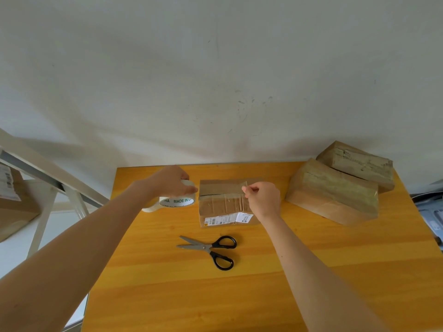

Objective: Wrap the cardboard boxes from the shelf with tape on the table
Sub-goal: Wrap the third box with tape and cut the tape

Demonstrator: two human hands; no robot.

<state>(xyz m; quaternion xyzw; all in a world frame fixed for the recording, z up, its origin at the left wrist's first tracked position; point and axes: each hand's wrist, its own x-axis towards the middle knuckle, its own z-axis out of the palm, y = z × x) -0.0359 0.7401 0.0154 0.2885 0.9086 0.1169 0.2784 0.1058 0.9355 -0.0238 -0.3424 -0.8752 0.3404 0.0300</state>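
- The box [223,204] lies flat on the table [263,295], a little past the table's middle toward 12 o'clock. A white label [243,218] sits on its near face, and clear bands already shine across its top.
- The left hand [171,180] grips the roll [177,201] from above, at 9 o'clock of the box and just beside it. Its fingers curl over the roll's outer rim. The roll is tilted so its printed core faces the camera. Whether its lower edge touches the table I cannot tell.
- The right hand [262,200] hovers over the box's 3 o'clock end. Thumb and forefinger are pinched together on the free end of the strip [223,185], and the other fingers are curled in.
- The strip runs taut from the roll to that pinch, across the far part of the box top. I cannot tell whether it touches the cardboard.
- The scissors [211,250] lie on the table at 6 o'clock of the box, apart from it, with blades parted and pointing to 9 o'clock and black handles at 3 o'clock.
- Two wrapped boxes [333,190] sit at 2 o'clock of the box by the table's far right corner, touching each other, the farther one against the wall [215,80].
- The shelf [48,178] stands off the table's 9 o'clock side, with a carton [12,207] on it.
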